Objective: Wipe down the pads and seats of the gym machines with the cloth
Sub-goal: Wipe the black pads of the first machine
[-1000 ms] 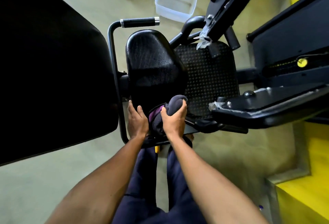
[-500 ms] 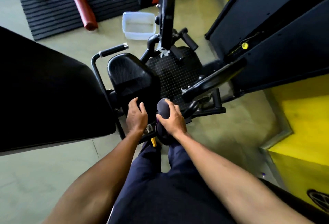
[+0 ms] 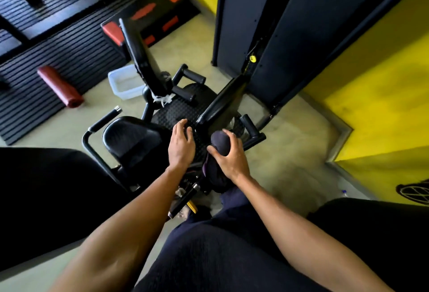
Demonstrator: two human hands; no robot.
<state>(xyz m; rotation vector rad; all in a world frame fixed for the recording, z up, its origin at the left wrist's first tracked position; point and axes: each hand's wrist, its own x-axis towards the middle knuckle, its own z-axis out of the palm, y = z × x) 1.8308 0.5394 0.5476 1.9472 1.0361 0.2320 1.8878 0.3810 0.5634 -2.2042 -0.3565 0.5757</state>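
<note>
A black padded seat (image 3: 132,143) of a gym machine sits left of centre, above the floor. My right hand (image 3: 228,157) grips a bunched dark grey cloth (image 3: 219,144), which hangs down beside the machine's frame to the right of the seat. My left hand (image 3: 182,144) hovers with relaxed fingers over the studded black footplate (image 3: 181,110), just right of the seat, and holds nothing. A large black back pad (image 3: 46,189) fills the lower left.
A clear plastic tub (image 3: 125,84) and a red roller (image 3: 61,87) lie on the floor beyond the machine. The machine's black arm (image 3: 141,55) and handles rise behind the footplate. A dark weight-stack housing (image 3: 278,24) and yellow walls stand at right. My legs fill the bottom.
The view has pulled back and up from the seat. Both hands have come off the seat's front edge and shifted right, the right one still gripping the cloth.
</note>
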